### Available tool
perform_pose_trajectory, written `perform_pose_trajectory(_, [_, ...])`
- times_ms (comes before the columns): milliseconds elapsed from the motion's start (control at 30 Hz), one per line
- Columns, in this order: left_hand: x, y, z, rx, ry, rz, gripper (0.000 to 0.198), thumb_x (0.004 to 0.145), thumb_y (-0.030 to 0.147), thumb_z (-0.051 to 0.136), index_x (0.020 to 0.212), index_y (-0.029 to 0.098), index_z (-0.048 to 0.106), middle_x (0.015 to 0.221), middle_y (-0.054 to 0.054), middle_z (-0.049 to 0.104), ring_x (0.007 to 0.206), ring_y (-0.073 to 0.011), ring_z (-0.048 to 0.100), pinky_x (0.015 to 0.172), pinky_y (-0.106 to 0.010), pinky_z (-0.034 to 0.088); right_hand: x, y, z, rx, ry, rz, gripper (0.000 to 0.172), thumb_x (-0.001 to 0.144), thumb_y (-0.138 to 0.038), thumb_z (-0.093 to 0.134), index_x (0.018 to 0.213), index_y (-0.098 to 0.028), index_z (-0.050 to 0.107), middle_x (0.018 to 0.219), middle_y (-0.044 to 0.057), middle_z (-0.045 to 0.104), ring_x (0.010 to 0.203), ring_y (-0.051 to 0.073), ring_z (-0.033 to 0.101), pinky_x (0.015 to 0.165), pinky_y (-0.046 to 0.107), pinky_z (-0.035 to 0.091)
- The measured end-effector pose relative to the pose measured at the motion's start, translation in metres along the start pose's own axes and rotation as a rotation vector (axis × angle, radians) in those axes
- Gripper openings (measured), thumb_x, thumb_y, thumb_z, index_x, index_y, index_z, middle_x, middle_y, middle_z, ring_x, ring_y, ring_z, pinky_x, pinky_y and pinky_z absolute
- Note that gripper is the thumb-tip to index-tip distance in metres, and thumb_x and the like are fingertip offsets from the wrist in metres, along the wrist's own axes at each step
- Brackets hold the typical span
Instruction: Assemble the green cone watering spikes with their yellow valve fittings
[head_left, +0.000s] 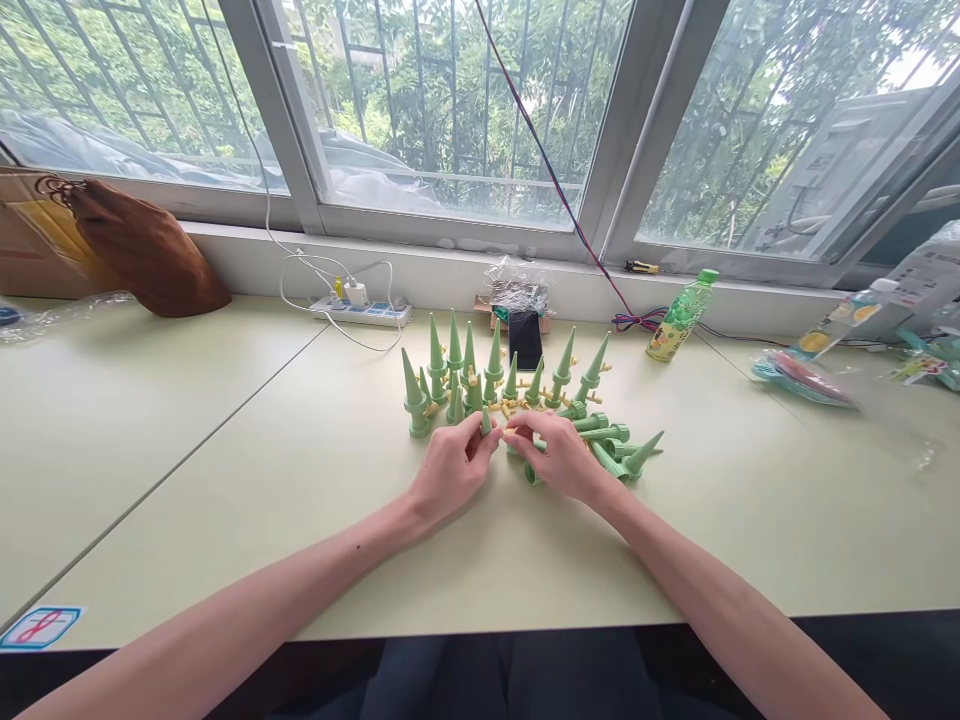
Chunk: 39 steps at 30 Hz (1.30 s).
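Note:
My left hand (pixel 452 466) is closed round a green plastic spike (pixel 486 421), its pointed tip upward between thumb and fingers. Close beside it, my right hand (pixel 559 452) pinches a small yellow plastic piece (pixel 509 432) against the side of that spike; the fingers partly cover the contact. Behind the hands stand several upright green spikes (pixel 437 360), some with yellow pieces sticking out sideways. Loose yellow pieces (pixel 512 406) lie among them. To the right of my right hand, more green spikes (pixel 609 433) lie on their sides in a pile.
On the pale table (pixel 300 560), a dark phone (pixel 525 342) lies behind the spikes, near crumpled clear plastic (pixel 517 285). A green-capped bottle (pixel 681 318) stands right. A power strip (pixel 361 312) with cables and a brown drawstring bag (pixel 154 255) are left; plastic packets (pixel 802 378) lie far right.

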<state>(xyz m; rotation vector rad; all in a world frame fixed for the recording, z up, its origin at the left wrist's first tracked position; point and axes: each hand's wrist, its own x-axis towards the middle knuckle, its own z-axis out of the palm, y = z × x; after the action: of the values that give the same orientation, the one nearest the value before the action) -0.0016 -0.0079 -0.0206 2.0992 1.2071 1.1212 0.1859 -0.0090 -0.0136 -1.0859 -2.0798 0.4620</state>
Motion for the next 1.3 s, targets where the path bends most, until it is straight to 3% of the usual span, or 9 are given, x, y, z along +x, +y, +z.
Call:
perform_pose_trajectory(100, [-0.0001, -0.0003, 0.0, -0.006, 0.005, 0.001, 0.025, 0.095, 0.038, 0.049, 0.084, 0.018, 0.059, 0.055, 0.006, 0.039, 0.05, -0.0094, 0.031, 0.05, -0.023, 0.029, -0.0006, 0.0002, 0.0004, 0.021, 0.016, -0.022, 0.006, 0.093, -0.022, 0.059, 0.098, -0.021, 0.061, 0.081, 0.0, 0.065, 0.077, 0.016, 0.058, 0.083, 0.032, 0.04])
perform_pose_trajectory(233, [-0.0005, 0.0001, -0.0001, -0.004, -0.009, -0.005, 0.027, 0.095, 0.039, 0.049, 0.083, 0.017, 0.059, 0.055, 0.005, 0.04, 0.05, -0.0093, 0.03, 0.05, -0.023, 0.028, 0.0004, -0.0013, 0.0007, 0.016, -0.002, -0.024, 0.005, 0.094, -0.019, 0.056, 0.092, -0.021, 0.061, 0.079, 0.0, 0.064, 0.077, 0.016, 0.056, 0.081, 0.031, 0.04])
perform_pose_trajectory(500, [-0.0009, 0.0012, -0.0007, -0.002, -0.018, 0.009, 0.024, 0.095, 0.037, 0.049, 0.084, 0.017, 0.059, 0.055, 0.006, 0.04, 0.05, -0.009, 0.03, 0.05, -0.023, 0.028, 0.0005, 0.0012, 0.0013, -0.03, -0.046, -0.016, 0.03, 0.1, -0.027, 0.046, 0.072, -0.019, 0.054, 0.066, -0.002, 0.056, 0.062, 0.013, 0.044, 0.077, 0.03, 0.038])
perform_pose_trajectory(767, [0.0008, 0.0025, -0.0014, -0.02, 0.014, -0.002, 0.025, 0.095, 0.038, 0.049, 0.083, 0.018, 0.059, 0.054, 0.006, 0.039, 0.049, -0.009, 0.03, 0.049, -0.023, 0.028, 0.0003, -0.0015, -0.001, 0.03, 0.023, -0.029, 0.004, 0.094, -0.022, 0.056, 0.093, -0.02, 0.06, 0.083, 0.001, 0.065, 0.076, 0.015, 0.057, 0.08, 0.031, 0.041])
perform_pose_trajectory(1133, [0.0017, 0.0066, -0.0033, -0.07, -0.014, -0.015, 0.025, 0.093, 0.038, 0.051, 0.084, 0.017, 0.062, 0.054, 0.006, 0.034, 0.05, -0.0094, 0.029, 0.048, -0.024, 0.026, 0.0018, 0.0001, -0.0011, -0.028, -0.01, -0.043, 0.036, 0.101, -0.034, 0.043, 0.069, -0.019, 0.052, 0.063, -0.001, 0.051, 0.061, 0.013, 0.043, 0.074, 0.031, 0.041])
perform_pose_trajectory(1300, [0.0015, 0.0067, -0.004, -0.1, -0.018, -0.034, 0.026, 0.093, 0.039, 0.051, 0.083, 0.017, 0.061, 0.056, 0.005, 0.037, 0.051, -0.0091, 0.03, 0.049, -0.024, 0.027, 0.0009, -0.0008, -0.0024, 0.015, 0.015, -0.028, 0.025, 0.098, -0.035, 0.049, 0.081, -0.02, 0.058, 0.071, 0.0, 0.059, 0.067, 0.015, 0.051, 0.076, 0.031, 0.042])
